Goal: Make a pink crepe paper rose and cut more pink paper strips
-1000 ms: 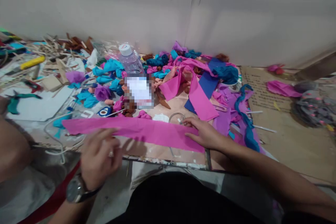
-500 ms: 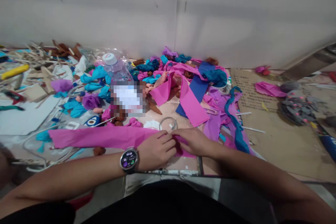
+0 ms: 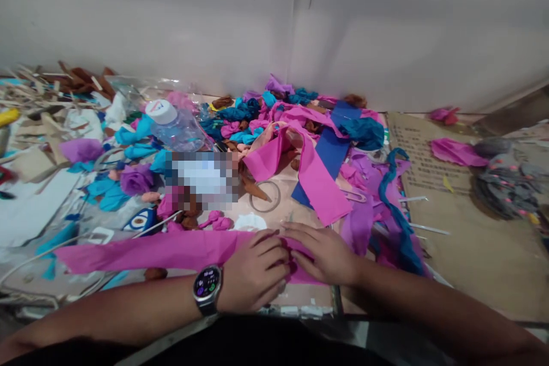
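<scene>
A long strip of pink crepe paper (image 3: 171,251) lies across the near side of the table. My left hand (image 3: 257,269), with a watch on its wrist, bends its fingers over the strip and is closed on it. At the strip's right part, my right hand (image 3: 326,254) has its fingers and thumb on the paper, holding it. The two hands almost meet, and their fingertips are partly hidden. Just beyond them lie a clear ring (image 3: 265,197) and a white scrap (image 3: 250,222). A second, folded pink strip (image 3: 319,183) lies over a blue strip (image 3: 332,151).
Crumpled coloured paper is heaped along the wall. A plastic bottle (image 3: 171,123) stands behind a blurred-out phone-like object (image 3: 203,174). Wood scraps (image 3: 47,131) and white cable (image 3: 21,266) are on the left. On the right, cardboard (image 3: 433,183) bears a dark grey bundle (image 3: 500,189).
The view has shifted, so the hands and table appear lower. My right hand's fingers are spread more over the strip, and the clear ring appears farther from the hands.
</scene>
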The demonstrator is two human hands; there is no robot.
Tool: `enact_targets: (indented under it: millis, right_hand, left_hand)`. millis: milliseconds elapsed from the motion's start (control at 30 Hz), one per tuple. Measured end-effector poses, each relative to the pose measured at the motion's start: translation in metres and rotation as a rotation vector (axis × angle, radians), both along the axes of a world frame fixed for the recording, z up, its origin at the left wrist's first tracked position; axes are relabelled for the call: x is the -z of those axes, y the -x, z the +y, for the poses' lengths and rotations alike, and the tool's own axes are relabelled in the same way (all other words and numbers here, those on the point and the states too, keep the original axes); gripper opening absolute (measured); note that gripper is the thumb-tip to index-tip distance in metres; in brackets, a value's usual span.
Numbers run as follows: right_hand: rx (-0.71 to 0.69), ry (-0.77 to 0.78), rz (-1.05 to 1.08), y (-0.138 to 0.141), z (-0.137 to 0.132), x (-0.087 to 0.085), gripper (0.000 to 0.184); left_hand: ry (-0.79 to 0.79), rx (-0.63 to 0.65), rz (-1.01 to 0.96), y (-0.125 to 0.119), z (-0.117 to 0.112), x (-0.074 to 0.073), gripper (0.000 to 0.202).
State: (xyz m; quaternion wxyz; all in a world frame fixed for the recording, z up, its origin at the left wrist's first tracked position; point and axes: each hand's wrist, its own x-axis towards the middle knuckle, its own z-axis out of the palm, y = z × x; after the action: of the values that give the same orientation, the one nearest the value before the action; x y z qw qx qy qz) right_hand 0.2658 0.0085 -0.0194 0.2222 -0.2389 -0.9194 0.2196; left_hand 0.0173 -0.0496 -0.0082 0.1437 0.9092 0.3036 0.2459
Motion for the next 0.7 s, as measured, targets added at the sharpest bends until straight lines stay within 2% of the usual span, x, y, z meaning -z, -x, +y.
enact_targets:
  millis: [133, 500, 700]
  right_hand:
    - [0.0, 0.001, 0.075, 0.001, -0.001, -0.001, 0.039]
    - [-0.038, 0.032, 0.109, -0.003, -0.003, -0.004, 0.037]
    - [-0.03, 0.039, 0.157, -0.003, -0.004, -0.006, 0.028]
  left_hand:
    - [-0.019, -0.026, 0.018, -0.001, -0.001, 0.002, 0.031]
    - [-0.117, -0.053, 0.075, -0.001, 0.009, 0.005, 0.021]
    - [-0.27, -0.088, 0.0, -0.005, 0.02, 0.001, 0.021]
